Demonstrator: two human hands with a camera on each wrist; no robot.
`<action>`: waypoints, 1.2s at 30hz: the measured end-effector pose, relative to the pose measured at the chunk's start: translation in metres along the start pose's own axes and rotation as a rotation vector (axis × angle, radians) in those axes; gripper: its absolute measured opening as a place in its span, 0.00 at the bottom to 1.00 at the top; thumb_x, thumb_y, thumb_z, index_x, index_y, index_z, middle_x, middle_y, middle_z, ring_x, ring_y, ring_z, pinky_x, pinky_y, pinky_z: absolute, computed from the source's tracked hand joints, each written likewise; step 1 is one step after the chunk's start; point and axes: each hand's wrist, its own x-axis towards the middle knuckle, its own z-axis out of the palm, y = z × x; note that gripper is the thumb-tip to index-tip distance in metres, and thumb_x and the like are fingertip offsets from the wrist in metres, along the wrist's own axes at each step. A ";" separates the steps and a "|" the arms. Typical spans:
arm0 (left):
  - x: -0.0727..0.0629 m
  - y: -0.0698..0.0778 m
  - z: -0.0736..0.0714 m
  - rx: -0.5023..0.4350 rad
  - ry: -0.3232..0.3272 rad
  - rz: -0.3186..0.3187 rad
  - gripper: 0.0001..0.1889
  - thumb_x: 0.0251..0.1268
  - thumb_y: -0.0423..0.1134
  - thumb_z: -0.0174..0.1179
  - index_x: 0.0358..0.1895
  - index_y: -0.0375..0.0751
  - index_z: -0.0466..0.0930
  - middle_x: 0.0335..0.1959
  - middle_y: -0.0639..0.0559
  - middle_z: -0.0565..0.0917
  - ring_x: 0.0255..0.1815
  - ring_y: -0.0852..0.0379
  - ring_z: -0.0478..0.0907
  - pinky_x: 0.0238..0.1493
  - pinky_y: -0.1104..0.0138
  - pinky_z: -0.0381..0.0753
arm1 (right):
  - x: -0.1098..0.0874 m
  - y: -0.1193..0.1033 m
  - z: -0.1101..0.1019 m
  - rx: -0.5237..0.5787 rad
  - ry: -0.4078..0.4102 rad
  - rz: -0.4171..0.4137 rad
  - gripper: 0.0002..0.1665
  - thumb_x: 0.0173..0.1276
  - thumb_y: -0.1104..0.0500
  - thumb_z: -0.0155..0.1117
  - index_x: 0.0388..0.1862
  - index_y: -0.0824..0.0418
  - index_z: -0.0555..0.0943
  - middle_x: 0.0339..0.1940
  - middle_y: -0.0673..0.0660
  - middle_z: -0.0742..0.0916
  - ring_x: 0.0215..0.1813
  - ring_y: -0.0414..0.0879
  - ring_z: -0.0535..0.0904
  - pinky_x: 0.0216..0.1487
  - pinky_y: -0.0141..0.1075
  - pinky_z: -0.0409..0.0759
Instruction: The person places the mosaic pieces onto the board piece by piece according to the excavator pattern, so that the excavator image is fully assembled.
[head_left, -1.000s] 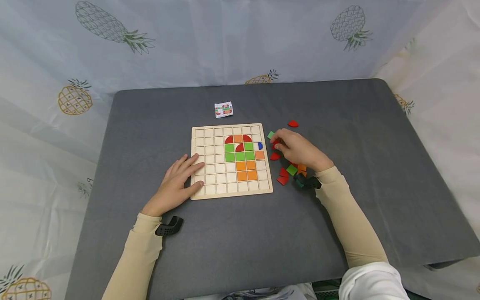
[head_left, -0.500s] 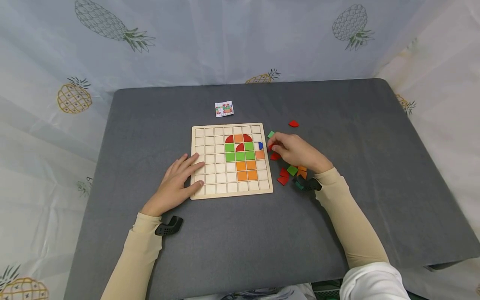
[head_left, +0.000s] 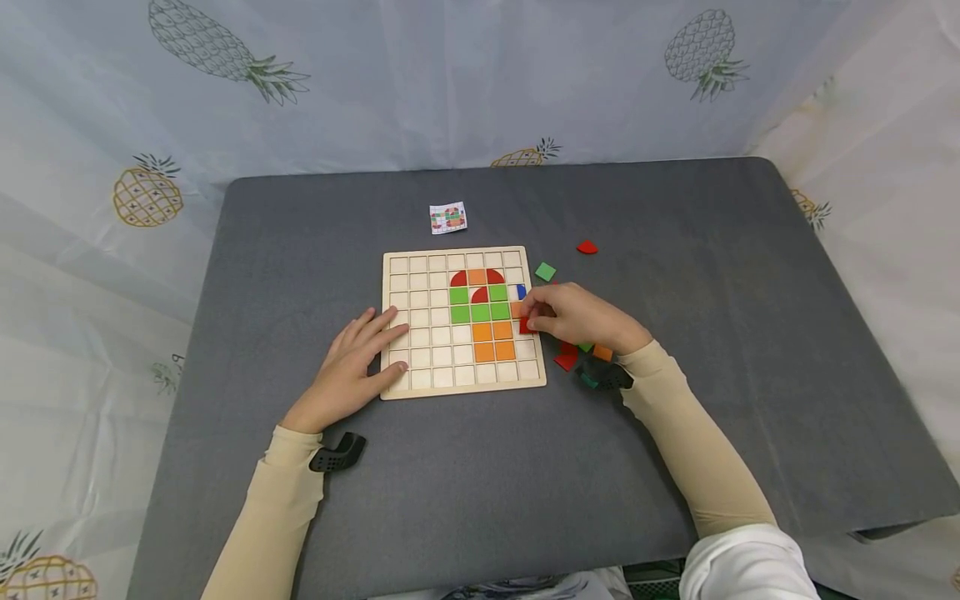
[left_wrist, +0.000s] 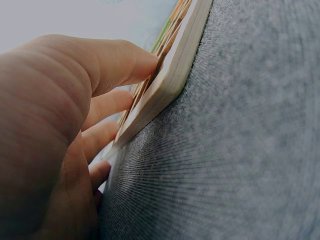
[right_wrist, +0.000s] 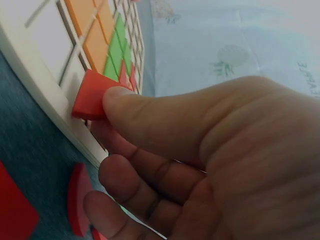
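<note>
A square wooden grid board (head_left: 420,358) lies on the table, with green, orange, red and blue tiles in several cells. My right hand (head_left: 583,317) pinches a red tile (right_wrist: 91,95) between thumb and index finger, over the board's right-hand column. The tile sits tilted at the cell just below an orange tile, which the fingertips partly cover. My left hand (head_left: 348,367) rests on the board's left edge with fingers spread; in the left wrist view its thumb (left_wrist: 142,65) touches the rim near the corner.
Loose tiles lie right of the board: a red one (head_left: 587,247), a green one (head_left: 545,271), and more red, green and orange ones partly under my right hand and wrist. Behind the board lies a small printed card (head_left: 448,218). A patterned curtain (head_left: 450,83) hangs behind the table.
My right hand has taken a red tile from among the loose pieces and carried it left and toward me onto the board's right edge. The left hand stays put.
</note>
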 end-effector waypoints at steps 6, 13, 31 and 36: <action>0.000 -0.001 0.000 -0.002 0.005 0.002 0.32 0.73 0.48 0.61 0.77 0.50 0.65 0.84 0.50 0.53 0.86 0.42 0.40 0.80 0.37 0.37 | 0.004 -0.003 0.008 -0.041 0.014 0.001 0.08 0.73 0.59 0.66 0.48 0.58 0.84 0.43 0.52 0.89 0.30 0.43 0.75 0.33 0.34 0.75; -0.001 0.000 -0.001 -0.003 0.006 0.009 0.31 0.74 0.48 0.60 0.77 0.50 0.66 0.84 0.50 0.54 0.86 0.41 0.41 0.80 0.37 0.37 | 0.006 -0.007 0.015 -0.117 0.068 -0.002 0.05 0.71 0.58 0.68 0.43 0.56 0.84 0.35 0.51 0.86 0.28 0.42 0.74 0.32 0.33 0.73; 0.000 0.000 0.000 0.005 0.008 0.008 0.31 0.74 0.47 0.60 0.77 0.51 0.66 0.84 0.49 0.54 0.86 0.41 0.41 0.80 0.37 0.38 | -0.005 0.018 -0.014 -0.202 0.269 0.120 0.15 0.75 0.58 0.62 0.57 0.60 0.84 0.53 0.58 0.84 0.45 0.50 0.78 0.44 0.45 0.81; 0.000 -0.001 0.000 0.001 0.009 0.008 0.31 0.74 0.47 0.60 0.77 0.51 0.65 0.84 0.49 0.54 0.86 0.42 0.41 0.80 0.37 0.38 | -0.004 0.024 -0.015 -0.246 0.257 0.214 0.21 0.74 0.55 0.64 0.62 0.60 0.81 0.57 0.59 0.83 0.50 0.53 0.79 0.51 0.50 0.83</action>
